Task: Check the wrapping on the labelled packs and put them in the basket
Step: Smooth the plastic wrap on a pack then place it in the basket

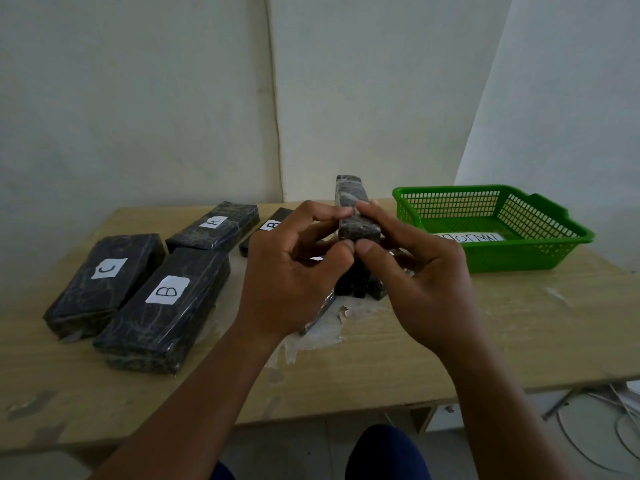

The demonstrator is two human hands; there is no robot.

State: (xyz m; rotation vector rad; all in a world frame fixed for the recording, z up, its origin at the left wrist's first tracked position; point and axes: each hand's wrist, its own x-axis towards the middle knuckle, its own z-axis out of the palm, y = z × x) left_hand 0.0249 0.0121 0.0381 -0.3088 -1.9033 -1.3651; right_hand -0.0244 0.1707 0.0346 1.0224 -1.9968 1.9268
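Both hands hold one black wrapped pack [350,195] on edge above the middle of the table. My left hand [294,271] grips its left side, and my right hand [415,268] pinches its near end between thumb and fingers. The held pack's label is hidden. Black packs lie on the table at the left: pack C [104,282], a near pack B [166,306], pack A [214,225] and a second pack B [273,223] behind my left hand. More dark packs [353,285] lie under my hands, mostly hidden. The green basket [533,254] stands at the right.
A white paper label [467,237] lies on the basket's floor. The wooden table [450,341] has torn, peeling patches near my wrists. Its front edge runs below my forearms. White cables [620,427] lie on the floor at the lower right. A pale wall stands behind.
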